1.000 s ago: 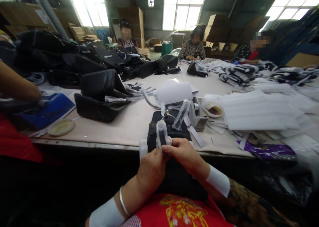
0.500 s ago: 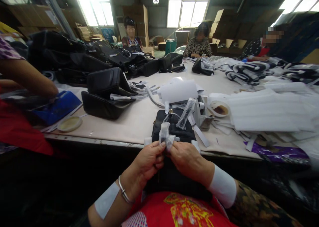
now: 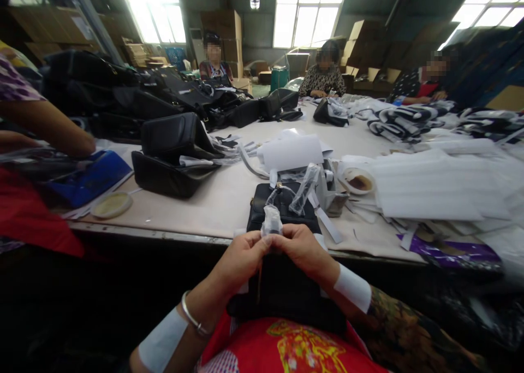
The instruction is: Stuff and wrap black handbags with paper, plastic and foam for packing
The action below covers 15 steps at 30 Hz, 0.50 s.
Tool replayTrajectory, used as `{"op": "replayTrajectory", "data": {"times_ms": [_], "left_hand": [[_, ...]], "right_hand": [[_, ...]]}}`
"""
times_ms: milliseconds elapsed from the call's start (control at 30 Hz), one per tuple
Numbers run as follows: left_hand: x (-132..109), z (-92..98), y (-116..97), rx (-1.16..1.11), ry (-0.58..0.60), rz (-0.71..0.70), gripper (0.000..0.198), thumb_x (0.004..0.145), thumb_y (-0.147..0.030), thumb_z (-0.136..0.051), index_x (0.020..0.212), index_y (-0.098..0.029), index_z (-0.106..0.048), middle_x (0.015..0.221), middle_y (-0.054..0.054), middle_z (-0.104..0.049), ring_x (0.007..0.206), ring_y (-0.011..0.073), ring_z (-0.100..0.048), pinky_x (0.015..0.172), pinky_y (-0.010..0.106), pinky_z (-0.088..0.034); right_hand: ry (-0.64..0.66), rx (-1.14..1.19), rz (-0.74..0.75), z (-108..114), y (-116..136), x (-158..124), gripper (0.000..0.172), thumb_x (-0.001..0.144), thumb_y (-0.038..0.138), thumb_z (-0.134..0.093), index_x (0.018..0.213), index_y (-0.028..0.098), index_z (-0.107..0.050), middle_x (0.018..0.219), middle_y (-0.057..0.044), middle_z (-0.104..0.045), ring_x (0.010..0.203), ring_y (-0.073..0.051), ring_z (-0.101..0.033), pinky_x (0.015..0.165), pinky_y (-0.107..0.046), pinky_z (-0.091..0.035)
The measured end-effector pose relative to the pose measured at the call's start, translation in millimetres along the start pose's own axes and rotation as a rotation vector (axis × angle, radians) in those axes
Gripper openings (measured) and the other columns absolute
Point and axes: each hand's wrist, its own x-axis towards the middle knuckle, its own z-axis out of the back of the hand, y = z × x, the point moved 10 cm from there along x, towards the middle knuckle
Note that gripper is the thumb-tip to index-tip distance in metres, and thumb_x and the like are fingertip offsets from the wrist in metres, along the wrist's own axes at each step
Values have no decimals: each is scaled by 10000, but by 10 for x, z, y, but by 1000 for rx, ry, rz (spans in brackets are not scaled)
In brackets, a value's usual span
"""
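Note:
Both hands meet over a black bag [image 3: 286,285] that rests between my body and the table edge. My left hand [image 3: 241,255] is closed, thumb and fingers pinching a whitish, see-through plastic wrap [image 3: 272,220]. From the other side my right hand [image 3: 305,253] pinches the same wrap, its thumb touching the left thumb. What lies inside the wrap is hidden. Just beyond my fingers, the bag's upper part lies on the table, with a small metal clasp [image 3: 279,185] and a second plastic-wrapped strip [image 3: 305,190] on it.
Black bags [image 3: 176,149] are heaped to the left. A blue tray [image 3: 96,176] stands by a co-worker's arm [image 3: 49,122]. White foam sheets [image 3: 434,184] and a tape roll [image 3: 358,181] lie to the right. A rolled white sheet [image 3: 290,152] lies ahead. Several people sit around the table.
My hands have drawn together on the plastic wrap, the right moving left and lower. The wrap's loose right-hand end is now gathered into one upright bunch.

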Motion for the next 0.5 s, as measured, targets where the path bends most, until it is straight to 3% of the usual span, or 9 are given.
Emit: {"op": "replayTrajectory", "data": {"times_ms": [100, 167, 233, 333, 433, 500], "left_hand": [[62, 49, -42, 66, -83, -15, 352, 926, -422, -519, 795, -137, -677, 628, 9, -607, 590, 142, -536, 567, 243, -408], [84, 29, -118, 177, -119, -84, 328, 926, -371, -513, 758, -144, -678, 710, 36, -662, 702, 177, -593, 651, 264, -441], [93, -13, -174, 242, -114, -126, 334, 943, -351, -473, 788, -153, -692, 752, 47, -686, 757, 199, -619, 690, 280, -453], [33, 15, -345, 446, -114, -176, 327, 948, -341, -467, 813, -164, -706, 723, 55, -678, 689, 200, -613, 658, 296, -447], [-233, 141, -776, 644, -181, -352, 232, 896, -339, -572, 912, -184, -744, 728, 65, -667, 660, 204, -601, 662, 326, -453], [-462, 162, -1012, 530, -135, -460, 252, 856, -361, -642, 1038, -225, -753, 779, 72, -673, 739, 230, -627, 700, 350, -487]], "right_hand": [[-86, -393, 231, -1, 161, -73, 256, 883, 310, -578, 709, 140, -657, 708, -41, -640, 669, -149, -537, 630, -269, -388], [-68, -475, 273, -35, 165, -94, 230, 898, 242, -526, 754, 143, -675, 756, -55, -668, 710, -166, -564, 674, -283, -410], [5, -373, 250, -74, 129, -84, 236, 905, 247, -516, 792, 143, -695, 769, -48, -682, 734, -173, -582, 691, -282, -426], [42, -111, 154, -67, 73, -56, 272, 882, 348, -585, 768, 136, -711, 719, -24, -665, 702, -162, -567, 651, -264, -418], [9, 126, 41, -38, 9, -48, 300, 819, 418, -674, 745, 128, -701, 656, -4, -623, 628, -128, -510, 601, -250, -387], [11, 229, -16, -54, -28, -57, 306, 777, 431, -718, 749, 127, -694, 649, -3, -616, 614, -120, -495, 587, -249, -379]]}}
